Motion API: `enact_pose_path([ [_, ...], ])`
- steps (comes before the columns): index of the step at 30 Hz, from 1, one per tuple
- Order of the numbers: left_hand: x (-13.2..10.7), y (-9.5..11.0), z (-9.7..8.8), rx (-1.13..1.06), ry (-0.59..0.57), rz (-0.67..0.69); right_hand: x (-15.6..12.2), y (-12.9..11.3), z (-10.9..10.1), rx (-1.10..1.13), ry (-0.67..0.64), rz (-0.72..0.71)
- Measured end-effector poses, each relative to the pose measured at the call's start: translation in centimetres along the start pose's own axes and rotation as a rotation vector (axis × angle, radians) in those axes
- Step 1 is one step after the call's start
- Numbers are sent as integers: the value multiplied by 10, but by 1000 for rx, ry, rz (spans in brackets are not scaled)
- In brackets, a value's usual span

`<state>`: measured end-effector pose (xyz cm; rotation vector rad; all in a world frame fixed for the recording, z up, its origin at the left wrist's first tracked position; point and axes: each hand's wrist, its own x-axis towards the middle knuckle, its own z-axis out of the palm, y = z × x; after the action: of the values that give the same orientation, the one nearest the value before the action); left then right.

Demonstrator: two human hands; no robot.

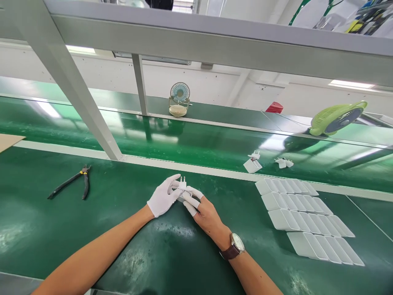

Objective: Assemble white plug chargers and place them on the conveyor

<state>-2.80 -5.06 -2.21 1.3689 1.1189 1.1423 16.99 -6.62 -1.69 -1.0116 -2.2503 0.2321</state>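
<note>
Charger, white, prongs up: gloved left hand and right hand are both gripping it between them. Pliers are lying well left of the left hand; white casings are lying right of the right hand.

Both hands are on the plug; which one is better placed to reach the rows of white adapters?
Probably the right hand: the rows of white adapters lie on its side, while the gloved left hand would have to cross over the plug.
</note>
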Motion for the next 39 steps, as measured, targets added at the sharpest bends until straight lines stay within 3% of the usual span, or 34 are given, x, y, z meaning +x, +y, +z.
enact_pose_path([
  [7, 4, 8, -6, -232, -8, -15, 6, 0, 1, 0, -18, -40],
  [14, 3, 6, -9, -231, 49, 5, 17, -4, -13, 56, 180, -87],
  [22, -1, 8, -4, -179, -6, -11, 9, 1, 4, 90, -17, -24],
  [27, -3, 10, -2, -71, 26, -64, 5, 4, 7, 119, -4, -28],
  [35, -1, 16, -4, -160, 67, -58, 8, 2, 5, 85, 23, -46],
  [39, -2, 17, -4, -140, 72, -17, 11, 1, -3, 58, 123, -19],
])
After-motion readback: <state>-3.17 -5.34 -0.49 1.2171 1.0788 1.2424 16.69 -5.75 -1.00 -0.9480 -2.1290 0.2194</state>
